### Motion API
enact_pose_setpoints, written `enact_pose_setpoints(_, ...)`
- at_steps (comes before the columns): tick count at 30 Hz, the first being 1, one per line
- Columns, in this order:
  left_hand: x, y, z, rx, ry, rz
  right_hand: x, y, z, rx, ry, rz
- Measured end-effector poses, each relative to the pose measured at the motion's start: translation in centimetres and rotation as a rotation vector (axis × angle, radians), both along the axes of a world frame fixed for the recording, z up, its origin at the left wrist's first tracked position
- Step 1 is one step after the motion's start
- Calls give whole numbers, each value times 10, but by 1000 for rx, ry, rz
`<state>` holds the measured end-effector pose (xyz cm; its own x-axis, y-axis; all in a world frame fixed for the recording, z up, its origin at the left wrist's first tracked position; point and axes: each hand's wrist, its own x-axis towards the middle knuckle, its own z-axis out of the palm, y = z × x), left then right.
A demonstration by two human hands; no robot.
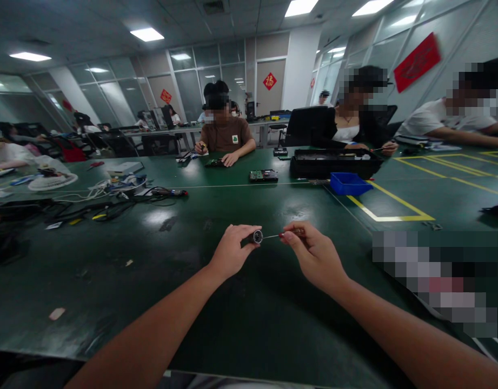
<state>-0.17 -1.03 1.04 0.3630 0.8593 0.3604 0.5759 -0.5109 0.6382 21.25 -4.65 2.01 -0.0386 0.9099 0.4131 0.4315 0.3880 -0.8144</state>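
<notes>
We are pinching a short, dark, silver-rimmed cylinder [257, 236] in our slightly parted left hand [232, 249] above the green tabletop [249, 329] — and gripping a reddish-handled, thin-shafted metal tool [281, 235] in our curled right hand [317, 255].

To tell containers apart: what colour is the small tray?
The small tray is blue, clearest in head view.

Two foreground hands [232, 251] [318, 256], one cylindrical part [257, 236], one thin tool [272, 236] — probably a screwdriver — one blue bin [349, 185]
</notes>
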Motion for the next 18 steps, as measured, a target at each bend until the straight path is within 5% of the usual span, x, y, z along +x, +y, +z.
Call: enact_pose_setpoints(18, 1, 2, -3, -9, 20, 49, 2, 2, -2, 33, -53, -40)
